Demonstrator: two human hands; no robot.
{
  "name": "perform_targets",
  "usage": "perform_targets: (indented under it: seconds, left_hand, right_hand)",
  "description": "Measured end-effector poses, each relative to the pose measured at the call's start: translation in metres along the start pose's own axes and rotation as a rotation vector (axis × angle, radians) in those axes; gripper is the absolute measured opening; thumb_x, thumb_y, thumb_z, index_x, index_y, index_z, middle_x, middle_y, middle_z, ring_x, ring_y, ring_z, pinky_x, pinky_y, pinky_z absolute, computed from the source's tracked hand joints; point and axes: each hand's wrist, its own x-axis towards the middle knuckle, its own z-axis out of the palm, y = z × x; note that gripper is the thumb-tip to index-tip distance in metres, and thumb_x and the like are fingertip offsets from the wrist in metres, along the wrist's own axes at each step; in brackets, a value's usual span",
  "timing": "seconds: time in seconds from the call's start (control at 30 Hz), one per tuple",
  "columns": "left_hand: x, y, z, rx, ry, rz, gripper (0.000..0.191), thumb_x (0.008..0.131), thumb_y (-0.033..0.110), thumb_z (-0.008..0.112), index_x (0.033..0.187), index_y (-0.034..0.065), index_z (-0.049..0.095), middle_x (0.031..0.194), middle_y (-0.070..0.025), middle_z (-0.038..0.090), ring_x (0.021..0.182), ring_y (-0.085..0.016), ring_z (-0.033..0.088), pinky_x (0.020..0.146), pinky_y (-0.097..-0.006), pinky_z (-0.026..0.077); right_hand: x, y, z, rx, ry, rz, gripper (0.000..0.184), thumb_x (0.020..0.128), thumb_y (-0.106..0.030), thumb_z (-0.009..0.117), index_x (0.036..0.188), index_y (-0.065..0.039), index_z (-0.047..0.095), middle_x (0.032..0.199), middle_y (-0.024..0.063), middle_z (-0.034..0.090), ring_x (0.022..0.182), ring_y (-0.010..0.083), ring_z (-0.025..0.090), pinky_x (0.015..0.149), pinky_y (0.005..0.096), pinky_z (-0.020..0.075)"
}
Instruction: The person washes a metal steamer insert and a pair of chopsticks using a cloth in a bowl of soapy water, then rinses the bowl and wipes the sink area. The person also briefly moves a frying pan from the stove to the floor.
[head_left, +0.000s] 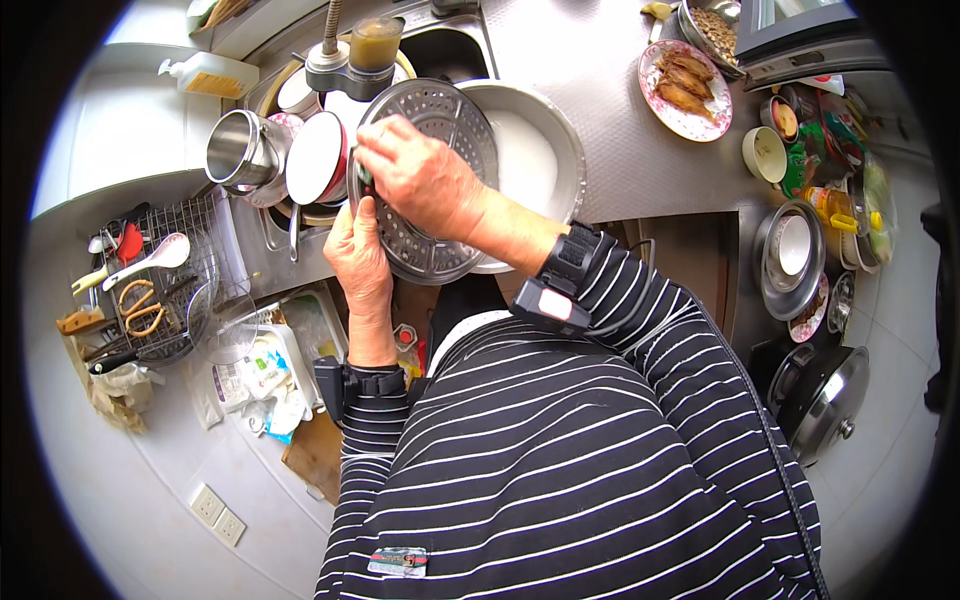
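Observation:
A perforated metal steamer tray (442, 259) is tilted up in front of me, partly over a large metal basin (570, 150) of white, cloudy liquid. My left hand (361, 251) grips the tray's lower left rim, thumb upward. Pressed to the tray's left edge, my right hand (420, 176) has its fingers curled round a small dark green scouring pad (364, 175), mostly hidden by the fingers. Just left of the tray is a white pan (313, 157) with a handle, among stacked dishes.
A metal pot (234, 146) stands by the sink (469, 49), under the tap fitting (330, 71). A utensil rack (176, 285) with scissors and knives is at left. A plate of browned food (686, 90) lies on the right counter; bowls and a lidded wok (825, 409) line the right side.

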Motion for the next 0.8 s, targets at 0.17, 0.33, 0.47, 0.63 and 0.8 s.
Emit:
perform_targets:
  seconds: [0.17, 0.33, 0.47, 0.63, 0.8]
  left_hand:
    - [0.005, 0.009, -0.003, -0.006, -0.044, 0.012, 0.019, 0.092, 0.009, 0.065, 0.107, -0.0023, 0.067, 0.087, 0.0052, 0.06, 0.076, -0.003, 0.047, 0.068, -0.0186, 0.039]
    - [0.008, 0.019, -0.005, -0.042, -0.086, 0.052, 0.016, 0.09, 0.007, 0.066, 0.104, -0.0025, 0.067, 0.089, 0.004, 0.062, 0.077, -0.003, 0.048, 0.069, -0.0177, 0.037]
    - [0.009, 0.025, -0.007, -0.048, -0.071, 0.077, 0.016, 0.089, 0.006, 0.067, 0.102, -0.0022, 0.068, 0.088, 0.0041, 0.061, 0.077, -0.004, 0.048, 0.07, -0.0176, 0.037]
    - [0.011, 0.034, -0.016, -0.083, -0.042, 0.042, 0.013, 0.089, 0.005, 0.067, 0.099, -0.0022, 0.068, 0.084, 0.0038, 0.06, 0.075, -0.004, 0.049, 0.069, -0.0186, 0.038]
    - [0.017, 0.038, -0.028, -0.111, -0.039, 0.048, 0.014, 0.089, 0.004, 0.066, 0.1, -0.0041, 0.067, 0.088, 0.0002, 0.064, 0.077, -0.006, 0.054, 0.072, -0.0198, 0.043]
  right_hand:
    - [0.01, 0.034, -0.003, -0.137, -0.008, 0.113, 0.029, 0.074, -0.005, 0.065, 0.102, 0.001, 0.062, 0.109, 0.0118, 0.061, 0.102, 0.0285, 0.057, 0.089, 0.0351, 0.0502]
    - [0.009, 0.059, -0.003, -0.135, 0.1, 0.265, 0.021, 0.075, -0.008, 0.064, 0.095, -0.006, 0.066, 0.096, 0.0089, 0.061, 0.095, 0.0261, 0.058, 0.085, 0.0355, 0.0505]
    - [0.001, 0.073, -0.006, -0.158, 0.052, 0.39, 0.021, 0.075, -0.014, 0.066, 0.094, -0.007, 0.067, 0.093, 0.0088, 0.06, 0.095, 0.0258, 0.058, 0.084, 0.036, 0.0504]
    - [-0.014, 0.093, -0.009, -0.197, 0.015, 0.461, 0.018, 0.077, -0.016, 0.065, 0.093, -0.01, 0.067, 0.089, 0.0105, 0.06, 0.092, 0.0278, 0.059, 0.082, 0.0386, 0.0507]
    - [-0.05, 0.103, -0.004, -0.208, -0.087, 0.652, 0.016, 0.078, -0.014, 0.059, 0.091, -0.01, 0.068, 0.088, 0.0147, 0.065, 0.081, 0.0354, 0.064, 0.076, 0.0459, 0.0529]
